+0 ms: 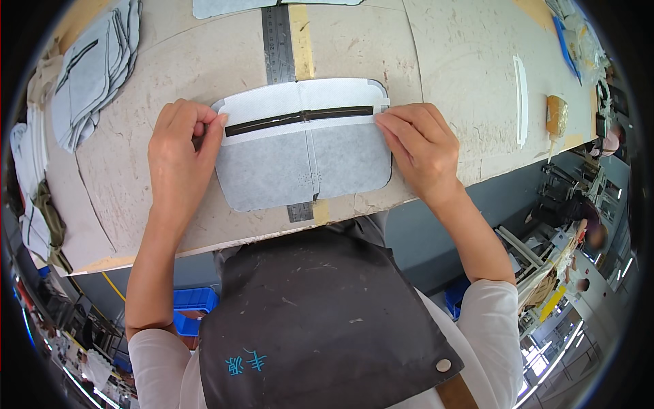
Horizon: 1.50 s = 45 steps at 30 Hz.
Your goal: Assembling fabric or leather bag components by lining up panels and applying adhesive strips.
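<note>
A grey-white fabric panel (266, 170) with rounded corners lies flat at the table's near edge. A whiter band runs over its upper part, and a long black strip (266, 123) crosses it there, with a seam line down the panel's middle. My left hand (178, 146) is closed in a pinch at the panel's left edge, beside the strip's left end. At the right edge, my right hand (424, 146) pinches the panel near the strip's other end. Under the panel a metal ruler (277, 48) runs lengthwise, showing above and below it.
Beside the ruler is yellow tape (303, 48). Stacked grey panels (99, 65) lie at the left. On the right are thin white strips (521, 102), an amber glue bottle (556, 116) and a blue tool (565, 51). Another panel (231, 7) shows at the top; a blue bin (194, 300) stands below the table.
</note>
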Each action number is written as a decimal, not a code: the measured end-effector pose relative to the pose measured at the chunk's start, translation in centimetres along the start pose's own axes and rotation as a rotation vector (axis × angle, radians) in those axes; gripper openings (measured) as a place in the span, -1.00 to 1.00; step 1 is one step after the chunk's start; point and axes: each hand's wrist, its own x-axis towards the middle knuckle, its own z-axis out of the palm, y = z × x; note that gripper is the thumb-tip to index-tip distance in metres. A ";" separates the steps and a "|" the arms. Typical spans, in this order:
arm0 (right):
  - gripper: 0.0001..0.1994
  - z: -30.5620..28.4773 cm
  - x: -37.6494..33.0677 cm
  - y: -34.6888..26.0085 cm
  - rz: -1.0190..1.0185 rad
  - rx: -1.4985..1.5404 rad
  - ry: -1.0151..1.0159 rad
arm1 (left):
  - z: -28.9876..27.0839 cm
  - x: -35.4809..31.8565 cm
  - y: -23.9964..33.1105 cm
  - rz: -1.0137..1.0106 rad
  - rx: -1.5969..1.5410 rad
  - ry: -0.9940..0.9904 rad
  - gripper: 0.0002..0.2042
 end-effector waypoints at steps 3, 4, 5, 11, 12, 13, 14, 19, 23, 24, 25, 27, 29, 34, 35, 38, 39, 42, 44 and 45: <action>-0.77 0.0 -0.1 0.1 -0.006 0.001 -0.006 | 0.0 0.0 0.0 -0.006 0.003 -0.006 -0.86; -0.76 0.0 -0.2 0.2 -0.021 0.006 -0.009 | 0.0 0.0 0.0 -0.011 0.002 -0.009 -0.86; -0.75 0.0 -0.2 0.3 -0.035 0.012 -0.012 | 0.0 0.0 0.0 -0.010 0.002 -0.008 -0.86; -0.72 0.1 0.0 0.2 -0.065 0.003 -0.049 | 0.0 -0.1 -0.3 0.027 0.022 -0.002 -0.87; -0.72 0.1 0.0 0.2 -0.068 0.005 -0.047 | 0.1 -0.2 -0.4 0.029 0.022 0.016 -0.86; -0.76 0.2 0.1 0.2 -0.068 -0.026 -0.041 | 0.3 -0.3 -0.4 0.032 0.023 0.033 -0.86; -0.79 0.3 0.1 0.2 -0.069 -0.051 -0.036 | 0.3 -0.4 -0.4 0.027 0.030 0.036 -0.86; -0.76 0.1 -0.2 0.0 -0.120 -0.083 -0.058 | 0.7 -1.2 -1.2 0.095 0.001 0.199 -0.86; -0.76 -0.2 -0.6 0.2 -0.128 -0.174 -0.079 | 0.1 -1.8 -1.7 0.161 0.023 0.240 -0.83; -0.75 -0.2 -0.7 0.2 -0.132 -0.171 -0.083 | -0.1 -2.2 -1.5 0.305 0.087 0.188 -0.79; -0.75 -0.1 -0.6 0.2 -0.138 -0.161 -0.081 | -0.2 -2.6 -1.5 0.447 0.149 0.133 -0.74; -0.74 -0.3 -0.6 0.1 -0.140 -0.183 -0.100 | -0.2 -3.4 -1.6 0.449 0.184 0.098 -0.68; -0.74 -0.5 -0.6 0.1 -0.148 -0.185 -0.116 | -0.5 -3.8 -1.4 0.424 0.263 0.055 -0.67; -0.71 -0.8 -0.6 0.0 -0.163 -0.219 -0.147 | -1.2 -3.9 -1.4 0.401 0.299 -0.012 -0.65; -0.71 -0.7 -0.8 0.0 -0.159 -0.223 -0.149 | -1.4 -3.9 -1.6 0.385 0.240 -0.045 -0.63; -0.70 -0.8 -0.8 -0.1 -0.146 -0.233 -0.153 | -1.4 -4.0 -1.9 0.381 0.221 -0.042 -0.62; -0.69 -0.8 -0.9 -0.2 -0.138 -0.236 -0.156 | -1.4 -4.1 -1.9 0.382 0.219 -0.043 -0.62; -0.69 -1.1 -0.9 -0.3 -0.104 -0.230 -0.150 | -1.1 -4.0 -1.7 0.383 0.210 -0.015 -0.65; -0.68 -1.1 -0.8 -0.5 -0.079 -0.212 -0.139 | -1.3 -4.0 -1.6 0.301 0.185 -0.024 -0.71; -0.67 -1.2 -0.7 -0.6 -0.059 -0.185 -0.126 | -1.2 -4.0 -1.5 0.310 0.171 -0.024 -0.71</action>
